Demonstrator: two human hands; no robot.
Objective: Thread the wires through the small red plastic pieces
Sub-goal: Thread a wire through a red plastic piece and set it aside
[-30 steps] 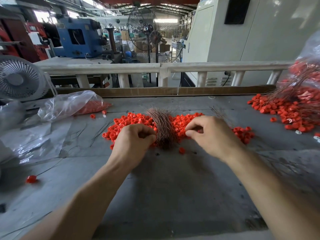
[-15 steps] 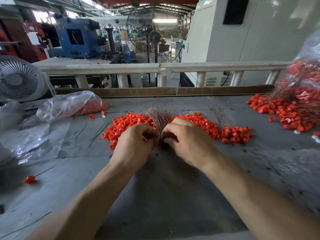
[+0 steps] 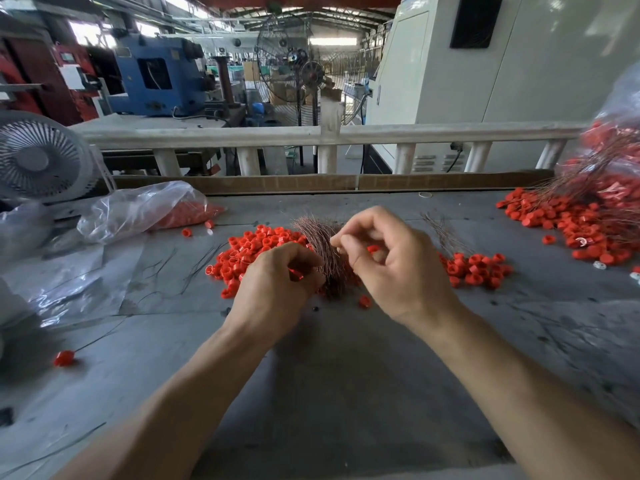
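- Left hand (image 3: 277, 282): fingers curled tight, pinching what appears to be one red piece at the knuckles; the piece itself is mostly hidden. The hand rests low on the surface (image 3: 329, 375), probably to steady the hole for threading.
- Right hand (image 3: 388, 261): raised slightly, thumb and forefinger closed in a fine pinch at its 9 o'clock side, the other fingers loosely curled. A single wire is presumably held there, but it is too thin to confirm.
- Wire bundle (image 3: 320, 244): a fanned sheaf of copper-coloured wires lying between the two hands, its near end at 6 o'clock and its spread tips at 12 o'clock; kept central so that either hand can draw a strand with little reach.
- Red plastic pieces (image 3: 249, 251): a loose heap touching the bundle from 9 o'clock round to 3 o'clock, within reach of the left fingers.
- Finished pile (image 3: 568, 223): at 2 o'clock, well apart; red pieces with wires trailing toward a clear bag (image 3: 616, 157), apparently threaded stock kept separate.
- Second bag (image 3: 145, 209): at 10 o'clock, holding more red pieces, likely reserve supply.
- Desk fan (image 3: 38, 157): at 9 o'clock, on the far left edge.
- Stage, as judged: one wire is being aligned with one piece; much of the heap is not yet threaded.
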